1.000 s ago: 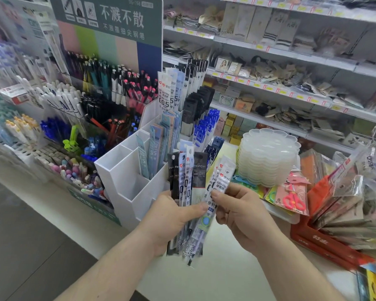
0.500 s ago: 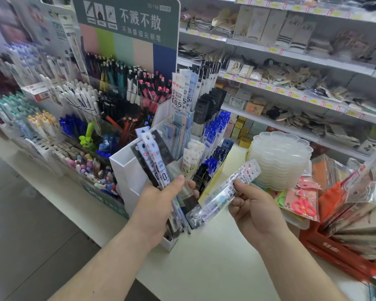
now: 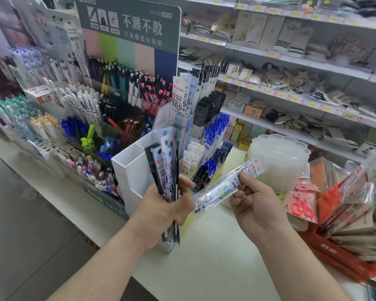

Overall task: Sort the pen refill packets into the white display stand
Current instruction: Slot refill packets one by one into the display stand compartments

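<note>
Pen refill packets [image 3: 168,170] are fanning upward out of the left hand [image 3: 163,210], whose fingers are curling round their lower ends, directly in front of the white display stand [image 3: 131,170] sitting on the desk [image 3: 215,253]. Right of that stand, the right hand [image 3: 255,205] is pinching a single clear refill packet [image 3: 224,185] between thumb and fingertips, the packet slanting down toward the left hand without touching it. Behind the stand, a pen rack [image 3: 117,101] under a green sign [image 3: 128,25] is crowding the desk. Further right of the stand, a stack of clear trays [image 3: 278,157], a packet of pink scissors [image 3: 301,203] and a red box [image 3: 339,257] of packets are sitting.
</note>
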Demonstrator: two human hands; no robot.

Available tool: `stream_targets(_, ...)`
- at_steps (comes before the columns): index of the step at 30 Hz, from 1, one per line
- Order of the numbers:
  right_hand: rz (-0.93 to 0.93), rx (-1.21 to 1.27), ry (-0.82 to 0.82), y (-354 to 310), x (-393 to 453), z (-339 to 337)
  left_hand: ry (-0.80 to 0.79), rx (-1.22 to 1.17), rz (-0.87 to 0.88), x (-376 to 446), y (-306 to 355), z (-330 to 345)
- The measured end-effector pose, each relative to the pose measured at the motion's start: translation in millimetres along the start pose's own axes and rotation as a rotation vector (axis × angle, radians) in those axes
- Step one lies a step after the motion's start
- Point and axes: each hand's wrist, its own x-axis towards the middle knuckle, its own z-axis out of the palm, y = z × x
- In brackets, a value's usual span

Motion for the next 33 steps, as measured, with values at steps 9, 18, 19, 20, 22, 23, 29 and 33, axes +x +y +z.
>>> stream_targets(9, -0.006, -0.026, -0.013, 0.9, -7.7, 12.8, -0.028, 0.112, -0.016, -7.6, 16.2, -4.0)
stream_targets(18, 0.091, -0.113, -0.271, -0.1, -10.6, 36.3, 0.093, 0.057, -0.004, -12.8, 43.5, -14.2)
stream_targets(19, 0.095, -0.136, -0.302, -0.2, -10.3, 39.1, 0.128, 0.044, -0.003, -12.6, 46.2, -14.7)
stream_targets(20, 0.090, -0.168, -0.320, -0.8, -9.2, 42.5, 0.168, 0.033, -0.009, -12.3, 49.2, -15.0)
stream_targets(22, 0.047, -0.243, -0.330, -5.9, -4.7, 50.4, 0.253, 0.029, 0.000, -10.5, 52.5, -19.0)
stream_targets(23, 0.005, -0.268, -0.320, -11.7, -1.8, 55.5, 0.297, 0.032, 0.015, -9.0, 53.7, -21.6)
stream_targets(29, -0.508, -0.477, -0.232, -63.1, 14.2, 110.7, 0.460, 0.027, 0.070, -1.8, 67.1, -34.3)
stream_targets(33, -0.779, -0.785, -0.211, -63.8, 30.8, 151.5, 0.459, 0.039, 0.050, 3.9, 70.7, -36.0)
